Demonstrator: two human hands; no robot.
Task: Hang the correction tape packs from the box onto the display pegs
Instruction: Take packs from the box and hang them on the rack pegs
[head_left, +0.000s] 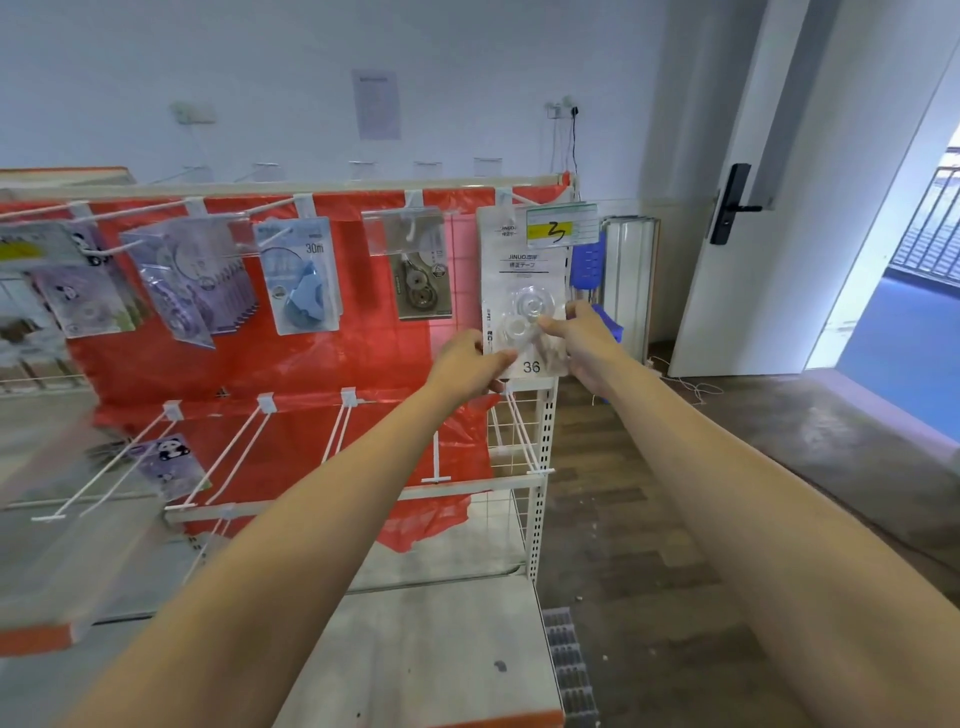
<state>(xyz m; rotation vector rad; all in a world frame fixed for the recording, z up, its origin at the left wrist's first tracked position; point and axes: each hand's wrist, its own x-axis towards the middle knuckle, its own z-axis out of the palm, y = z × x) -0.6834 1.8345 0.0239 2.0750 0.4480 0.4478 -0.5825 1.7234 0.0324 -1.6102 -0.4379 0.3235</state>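
A white correction tape pack (521, 270) marked "36" hangs at the rightmost upper peg (511, 197) of the display rack, under a green and yellow price tag (558, 228). My left hand (470, 364) pinches the pack's lower left corner. My right hand (584, 335) grips its lower right side with the thumb on the clear blister. Whether the pack's hole sits on the peg I cannot tell. Other packs hang on pegs to the left: a grey one (422, 283), a blue "30m" one (301, 278), purple ones (195, 280). The box is out of view.
A lower row of white pegs (343, 431) juts forward, one holding a panda pack (169, 465). Red plastic sheet (363, 358) backs the rack. A bottom shelf (431, 649) lies below my arms. A white door (763, 208) stands open at the right over wooden floor.
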